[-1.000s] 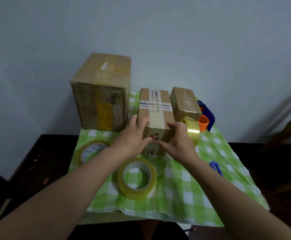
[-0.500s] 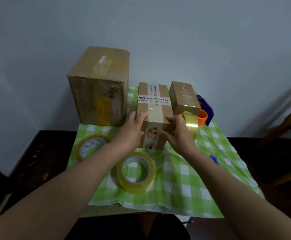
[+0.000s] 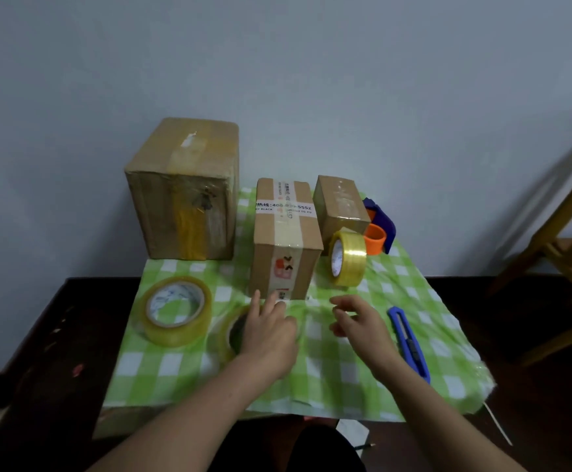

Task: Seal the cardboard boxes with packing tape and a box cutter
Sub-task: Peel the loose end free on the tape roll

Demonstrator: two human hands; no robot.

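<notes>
Since neither hand has anything in it, I'd call this the gap between steps: the middle box looks taped already, with a strip along its top and down the front face, so my guess is the next move is grabbing a roll or the cutter for another box. Right now the left hand hovers at about 6 o'clock of that box, fingers stretched out toward its foot (too blurry to say if a tip touches the cardboard), and it covers most of a tape roll lying flat on the green checked cloth over the tabletop. At 3 o'clock of it, the right hand has loosely curled fingers gripping nothing. Next to that, the blue box cutter lies flat at 3 o'clock of the right hand, near but apart, long axis roughly 11 to 5 o'clock, far end pointing toward the yellow roll; can't tell if the blade is out. Picking it up would take a short reach right and a grip along the handle. As for the middle box, it sits mid-cloth, long axis 12 to 6, short face toward the person, with the big box at its 10 o'clock and the small box at its 2 o'clock.
</notes>
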